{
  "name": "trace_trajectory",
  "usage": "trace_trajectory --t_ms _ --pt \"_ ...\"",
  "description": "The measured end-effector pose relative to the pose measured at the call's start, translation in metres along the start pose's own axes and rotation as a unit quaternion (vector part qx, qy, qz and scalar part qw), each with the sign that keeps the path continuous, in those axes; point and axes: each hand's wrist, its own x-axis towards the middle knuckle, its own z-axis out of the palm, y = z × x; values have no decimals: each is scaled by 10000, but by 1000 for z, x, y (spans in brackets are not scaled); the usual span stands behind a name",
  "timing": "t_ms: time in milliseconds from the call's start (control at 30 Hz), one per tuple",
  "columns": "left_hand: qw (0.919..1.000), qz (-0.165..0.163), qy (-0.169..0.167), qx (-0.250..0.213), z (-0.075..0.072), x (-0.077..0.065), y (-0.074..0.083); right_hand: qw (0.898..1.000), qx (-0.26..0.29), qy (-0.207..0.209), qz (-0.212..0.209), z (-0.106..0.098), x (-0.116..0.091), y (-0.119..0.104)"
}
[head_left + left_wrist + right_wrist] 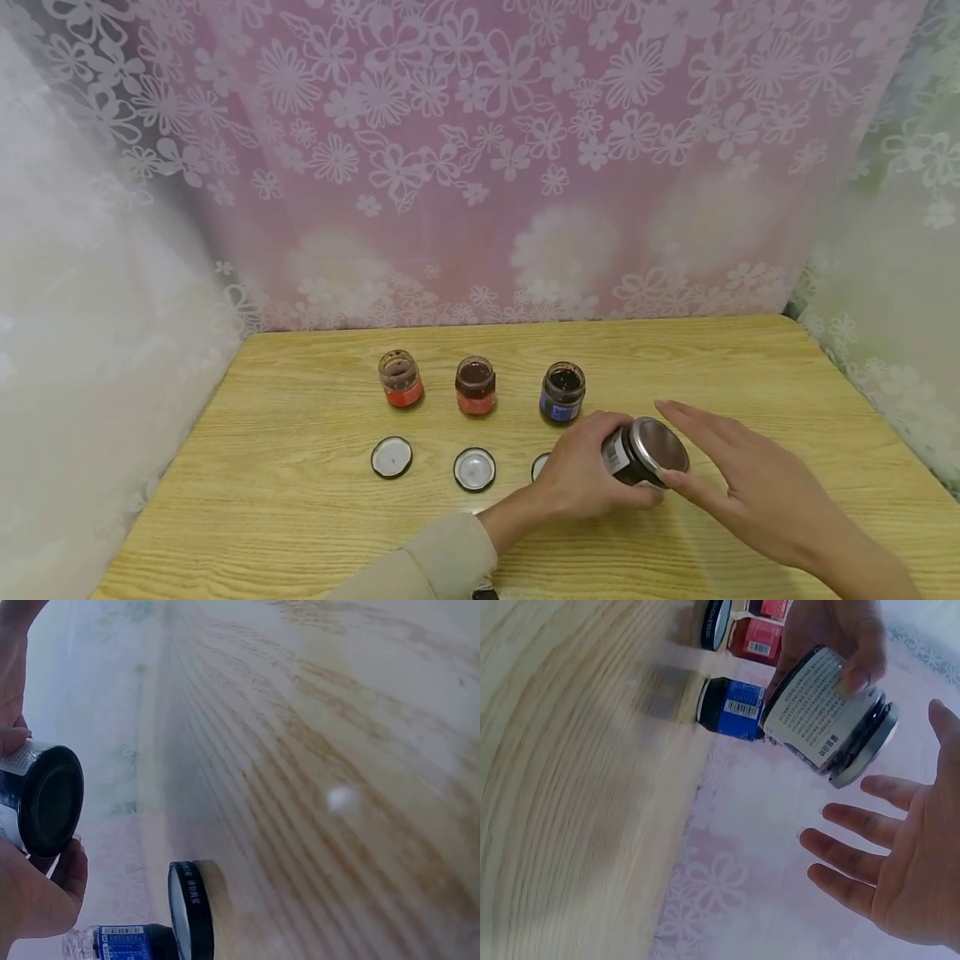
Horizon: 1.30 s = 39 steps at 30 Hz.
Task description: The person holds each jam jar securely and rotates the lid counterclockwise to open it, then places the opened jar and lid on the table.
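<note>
My left hand [577, 473] grips a glass jar [814, 712] with a white printed label and dark contents, holding it tilted above the table. Its silver lid [660, 445] is on and faces my right hand [765, 483]. That hand is open, fingers spread and extended beside the lid, with the thumb tip right at the rim in the head view. The jar's dark base [56, 802] shows in the left wrist view. Behind the left hand stands an open jar with a blue label [561, 404], and a loose lid [537, 467] is partly hidden by that hand.
Two more open jars, a red-labelled jar [402, 392] and a second red-labelled jar [476, 400], stand to the left on the wooden table [300, 517]. In front of them lie a lid [392, 457] and another lid [474, 469]. A flowered curtain [487, 167] hangs behind.
</note>
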Motion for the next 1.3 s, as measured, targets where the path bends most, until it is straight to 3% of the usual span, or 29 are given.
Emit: trace_trajectory --t_ms 333,667,967,1167,1300 --pt "9957 55 -56 922 -6 -4 5 9989 -242 288 282 12 6 -7" --pt "9865 342 -335 1568 -10 -5 10 9968 -365 158 692 27 13 -15" --pt "9910 354 -344 1242 -9 -8 8 9953 -78 196 940 34 15 -19" --pt "9956 61 -508 785 -8 -11 10 9924 341 -131 1172 31 18 -20" --pt "9947 -68 -655 793 -6 -13 14 9883 610 -355 1354 30 19 -20"
